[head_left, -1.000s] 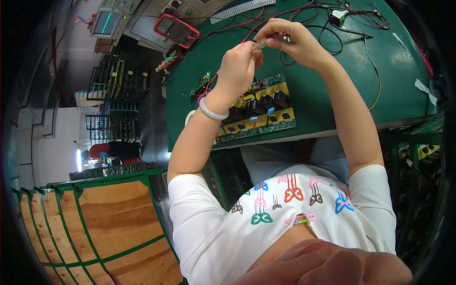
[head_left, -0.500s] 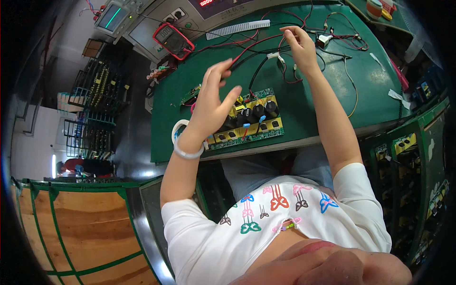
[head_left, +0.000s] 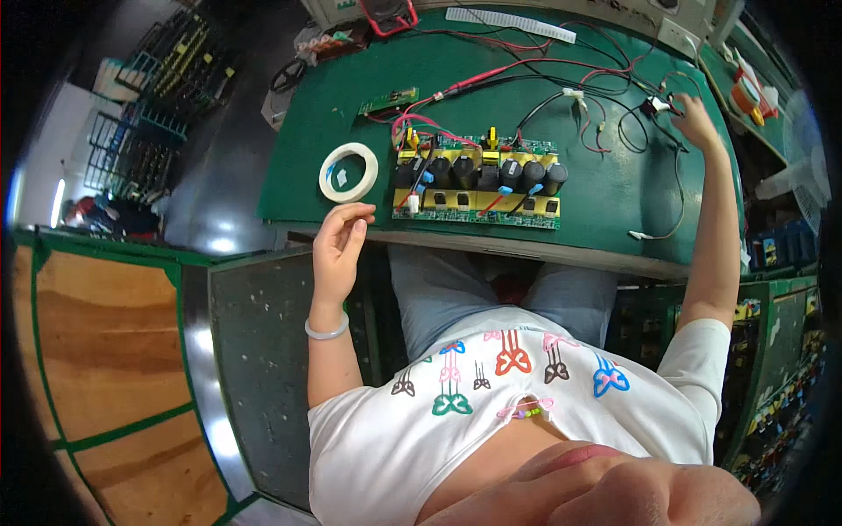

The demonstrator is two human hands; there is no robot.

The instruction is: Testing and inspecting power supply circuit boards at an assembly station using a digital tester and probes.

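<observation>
My left hand (head_left: 340, 250) is off the table's near edge, fingers loosely bent, thumb apart, nothing in it. Just beyond its fingertips lies a roll of white tape (head_left: 328, 171). To the right of the tape is a circuit board (head_left: 465, 215) with a row of black capacitors, yellow parts and blue-tipped leads. Pink wires (head_left: 430, 120) run from it toward a small green circuit board (head_left: 377, 105). At the far right, my right hand (head_left: 695, 123) has its fingers bent around a black cable (head_left: 674, 111), beside a black-and-white connector (head_left: 653, 106). Its fingertips are partly hidden.
A red test probe (head_left: 474, 81) and tangled leads cross the back of the green table (head_left: 526, 105). A red multimeter (head_left: 389, 17) and a white slotted strip (head_left: 509, 24) lie at the far edge. A thin cable with a white end (head_left: 638, 235) lies front right.
My left hand has drawn back from the circuit board to the table's near edge. My right hand has moved right, from the red lead to the black cable. The view has shifted too.
</observation>
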